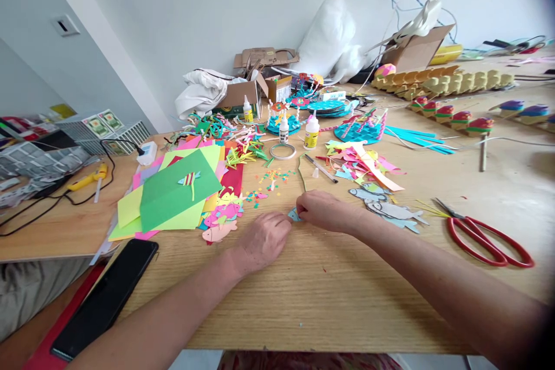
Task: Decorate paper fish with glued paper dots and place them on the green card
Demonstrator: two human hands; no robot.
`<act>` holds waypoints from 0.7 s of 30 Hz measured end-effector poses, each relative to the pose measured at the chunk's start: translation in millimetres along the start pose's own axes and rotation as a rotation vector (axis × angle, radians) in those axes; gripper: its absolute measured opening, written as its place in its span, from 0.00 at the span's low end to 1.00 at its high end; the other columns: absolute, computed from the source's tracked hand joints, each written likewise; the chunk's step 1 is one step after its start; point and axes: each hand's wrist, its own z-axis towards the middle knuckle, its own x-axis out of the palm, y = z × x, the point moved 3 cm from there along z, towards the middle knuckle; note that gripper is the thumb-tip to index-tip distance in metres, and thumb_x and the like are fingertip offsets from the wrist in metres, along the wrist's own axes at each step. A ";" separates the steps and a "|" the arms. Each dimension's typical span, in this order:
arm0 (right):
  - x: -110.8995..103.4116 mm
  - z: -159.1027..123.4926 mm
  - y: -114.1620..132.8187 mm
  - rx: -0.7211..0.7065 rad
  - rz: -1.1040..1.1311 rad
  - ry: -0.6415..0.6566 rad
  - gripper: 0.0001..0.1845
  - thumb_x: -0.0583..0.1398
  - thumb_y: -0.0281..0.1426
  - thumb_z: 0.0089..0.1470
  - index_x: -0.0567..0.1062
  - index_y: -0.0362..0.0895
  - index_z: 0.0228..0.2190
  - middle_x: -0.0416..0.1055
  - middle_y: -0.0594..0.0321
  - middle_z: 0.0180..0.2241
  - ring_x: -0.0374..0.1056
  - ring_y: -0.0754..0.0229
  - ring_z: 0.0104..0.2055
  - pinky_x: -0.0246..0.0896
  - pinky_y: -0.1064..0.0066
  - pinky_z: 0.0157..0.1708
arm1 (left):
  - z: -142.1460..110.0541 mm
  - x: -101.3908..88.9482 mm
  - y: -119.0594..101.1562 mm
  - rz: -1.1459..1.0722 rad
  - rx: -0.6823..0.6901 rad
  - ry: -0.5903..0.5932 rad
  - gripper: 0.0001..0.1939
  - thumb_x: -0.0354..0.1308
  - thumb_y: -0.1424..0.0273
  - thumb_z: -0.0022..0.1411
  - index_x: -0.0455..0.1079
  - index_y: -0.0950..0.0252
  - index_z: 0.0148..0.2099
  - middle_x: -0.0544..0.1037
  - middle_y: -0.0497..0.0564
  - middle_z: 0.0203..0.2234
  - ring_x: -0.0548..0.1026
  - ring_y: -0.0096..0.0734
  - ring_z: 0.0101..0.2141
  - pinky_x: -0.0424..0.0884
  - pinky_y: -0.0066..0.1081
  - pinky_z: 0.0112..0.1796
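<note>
A small blue paper fish [293, 215] lies on the wooden table between my two hands, mostly covered by fingers. My right hand [323, 210] pinches it from the right with fingers closed. From the left, my left hand [267, 237] rests palm down, its fingers bent together and their tips at the fish's left edge. Just beyond the right hand lie a thin olive strip [302, 173], a pen [321, 169] and tiny coloured paper bits [275, 176]. Several pink and yellow paper fish [220, 231] are left of my left hand; grey-blue paper fish [392, 210] lie right of my right wrist.
Red-handled scissors [489, 243] lie at right. Coloured paper sheets [180, 193] with a striped fish are at left, near a black phone [108, 295]. Glue bottles [311, 132], a tape ring [282, 151], paper scraps [364, 162] and blue crafted discs [358, 130] stand farther back.
</note>
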 end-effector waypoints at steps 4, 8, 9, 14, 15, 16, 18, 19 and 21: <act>-0.8 0.5 -2.7 -0.010 -0.005 -0.022 0.14 0.52 0.27 0.43 0.75 0.42 0.31 0.73 0.55 0.32 0.67 0.57 0.35 0.54 0.73 0.26 | -0.4 1.3 1.1 -0.004 -0.002 -0.004 0.07 0.45 0.80 0.56 0.62 0.67 0.32 0.70 0.52 0.34 0.68 0.32 0.39 0.66 0.33 0.41; 0.2 1.2 -3.6 -0.017 -0.024 -0.008 0.14 0.51 0.27 0.44 0.75 0.41 0.31 0.73 0.55 0.32 0.67 0.57 0.34 0.53 0.73 0.25 | -0.5 1.4 1.2 -0.011 0.002 -0.004 0.07 0.44 0.79 0.57 0.62 0.67 0.34 0.71 0.52 0.33 0.68 0.32 0.38 0.66 0.34 0.40; 0.2 1.5 -3.8 -0.015 -0.025 -0.014 0.14 0.52 0.27 0.44 0.75 0.42 0.31 0.73 0.55 0.32 0.67 0.57 0.34 0.53 0.73 0.25 | -0.5 1.2 1.0 -0.014 0.007 -0.007 0.08 0.43 0.79 0.57 0.62 0.66 0.34 0.71 0.52 0.33 0.68 0.32 0.38 0.67 0.35 0.40; 3.3 4.5 -4.3 -0.021 -0.035 -0.020 0.14 0.52 0.26 0.43 0.75 0.42 0.31 0.73 0.55 0.33 0.67 0.58 0.34 0.52 0.74 0.24 | -0.9 1.7 1.3 -0.024 0.015 -0.020 0.08 0.43 0.79 0.58 0.62 0.66 0.35 0.71 0.53 0.33 0.69 0.33 0.39 0.67 0.36 0.40; 3.8 4.7 -5.1 -0.025 -0.043 -0.018 0.14 0.52 0.26 0.43 0.75 0.41 0.30 0.73 0.54 0.33 0.67 0.58 0.33 0.52 0.74 0.24 | -1.1 2.1 1.6 -0.030 0.013 -0.020 0.08 0.43 0.79 0.57 0.62 0.66 0.35 0.71 0.53 0.33 0.69 0.33 0.39 0.67 0.36 0.40; 3.4 4.5 -6.3 -0.024 -0.045 -0.023 0.13 0.52 0.26 0.43 0.75 0.41 0.30 0.73 0.54 0.32 0.67 0.58 0.33 0.51 0.74 0.24 | -1.2 2.4 1.8 -0.039 0.009 -0.022 0.08 0.43 0.79 0.57 0.62 0.66 0.35 0.71 0.53 0.33 0.69 0.33 0.39 0.67 0.36 0.40; -1.0 2.0 -10.4 -0.010 -0.019 -0.069 0.12 0.52 0.26 0.43 0.75 0.42 0.28 0.73 0.55 0.30 0.66 0.59 0.32 0.50 0.74 0.23 | -1.3 1.9 1.7 -0.070 0.000 -0.030 0.08 0.44 0.79 0.57 0.63 0.66 0.35 0.71 0.53 0.34 0.68 0.33 0.40 0.66 0.35 0.41; -4.8 -0.4 -12.6 -0.004 0.012 -0.110 0.11 0.52 0.27 0.42 0.75 0.42 0.26 0.73 0.56 0.29 0.66 0.60 0.31 0.50 0.74 0.23 | -1.1 0.9 1.5 -0.099 -0.008 -0.036 0.08 0.44 0.79 0.57 0.63 0.67 0.35 0.71 0.53 0.35 0.68 0.33 0.40 0.66 0.35 0.41; -13.9 -7.1 -15.6 -0.010 0.103 -0.206 0.10 0.52 0.27 0.42 0.74 0.43 0.24 0.72 0.59 0.26 0.65 0.62 0.29 0.50 0.75 0.23 | 0.0 -3.3 0.8 -0.189 -0.038 -0.067 0.08 0.44 0.79 0.56 0.63 0.67 0.34 0.71 0.53 0.35 0.68 0.33 0.40 0.65 0.34 0.42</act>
